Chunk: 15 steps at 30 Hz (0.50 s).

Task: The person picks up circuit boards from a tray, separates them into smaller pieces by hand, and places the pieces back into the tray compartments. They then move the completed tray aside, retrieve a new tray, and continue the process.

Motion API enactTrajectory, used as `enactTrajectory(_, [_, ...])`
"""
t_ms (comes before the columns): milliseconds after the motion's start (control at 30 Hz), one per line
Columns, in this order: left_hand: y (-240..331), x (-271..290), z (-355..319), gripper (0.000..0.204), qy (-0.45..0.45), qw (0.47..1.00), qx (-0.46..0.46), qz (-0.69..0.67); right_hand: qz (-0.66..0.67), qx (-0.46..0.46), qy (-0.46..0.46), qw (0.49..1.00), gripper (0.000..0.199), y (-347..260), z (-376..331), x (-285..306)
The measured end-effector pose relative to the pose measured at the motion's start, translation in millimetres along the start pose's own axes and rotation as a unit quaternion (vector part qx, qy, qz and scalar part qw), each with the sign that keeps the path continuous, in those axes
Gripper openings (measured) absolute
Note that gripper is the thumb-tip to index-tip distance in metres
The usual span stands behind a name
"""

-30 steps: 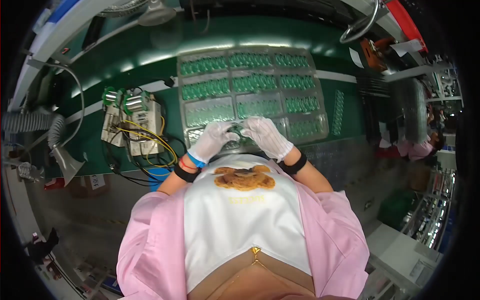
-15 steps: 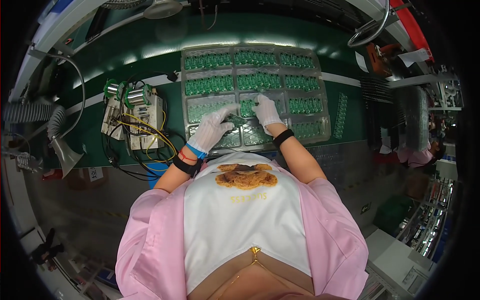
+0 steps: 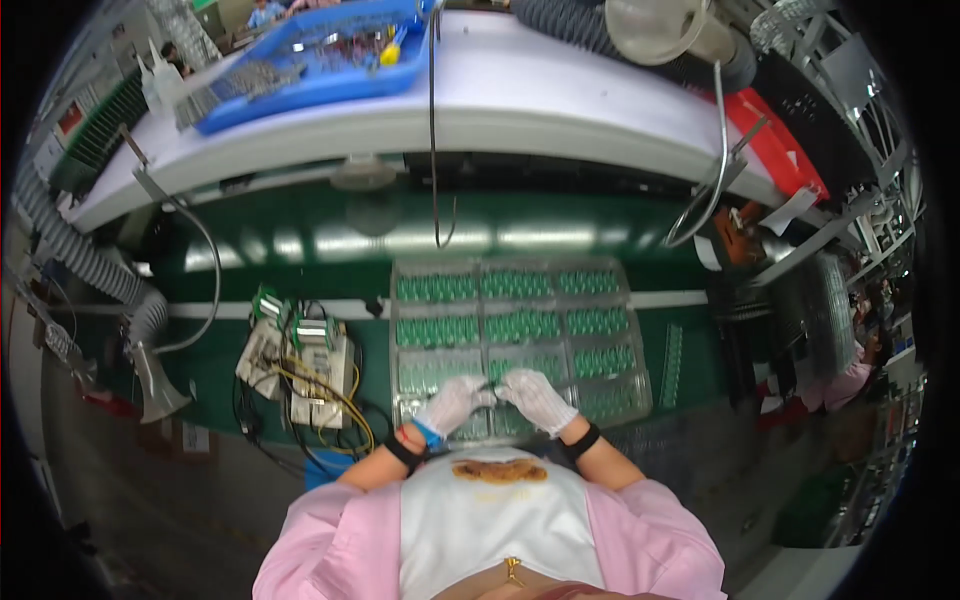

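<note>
My gloved left hand [image 3: 452, 403] and gloved right hand [image 3: 538, 398] meet above the near part of a clear plastic tray [image 3: 629, 325]. Fingers of both are closed around a small dark piece, seemingly a circuit board [image 3: 490, 387]; blur and the gloves hide most of it. Rows of small green circuit boards [image 3: 437, 331] stand packed in the tray's far and middle compartments. The compartment just left of my left hand holds paler, sparser-looking contents [image 3: 425, 377].
Left of the tray stand soldering units [image 3: 325, 375] with solder spools and tangled cables. A green board strip [image 3: 672, 365] lies to the right. Above hangs a metal hook [image 3: 445, 240] from a white shelf [image 3: 540, 90] bearing a blue tray [image 3: 330, 95]. Fume hoses flank the bench.
My head has tilted up, so the shelf shows and the bench sits lower in view. My right hand has left the tray compartment and come to my left hand's fingertips.
</note>
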State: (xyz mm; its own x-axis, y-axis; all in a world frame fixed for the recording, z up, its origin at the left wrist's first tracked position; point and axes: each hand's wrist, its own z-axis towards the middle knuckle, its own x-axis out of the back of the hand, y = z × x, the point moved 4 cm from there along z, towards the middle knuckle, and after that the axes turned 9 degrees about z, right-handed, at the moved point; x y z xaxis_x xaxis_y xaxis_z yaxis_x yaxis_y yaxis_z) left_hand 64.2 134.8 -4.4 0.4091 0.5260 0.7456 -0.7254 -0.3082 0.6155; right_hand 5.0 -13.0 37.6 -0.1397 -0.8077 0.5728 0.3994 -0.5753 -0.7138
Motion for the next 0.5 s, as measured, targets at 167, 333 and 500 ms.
enactTrajectory(167, [9.1, 2.3, -3.4, 0.02, -0.01, 0.996, -0.062, 0.063, 0.088, -0.104, -0.136, 0.981, 0.021, 8.7, 2.5, 12.8])
enactTrajectory(333, [1.5, 5.6, -2.6, 0.022, -0.065, 0.997, 0.03, 0.039, 0.161, -0.373, 0.009, 0.914, 0.024, 105.5, -24.9, 5.8])
enactTrajectory(500, [15.4, 24.5, 1.4, 0.026, -0.032, 0.996, 0.034, 0.077, -0.192, -0.285, 0.007, 0.939, 0.026, 129.1, -22.4, -16.6])
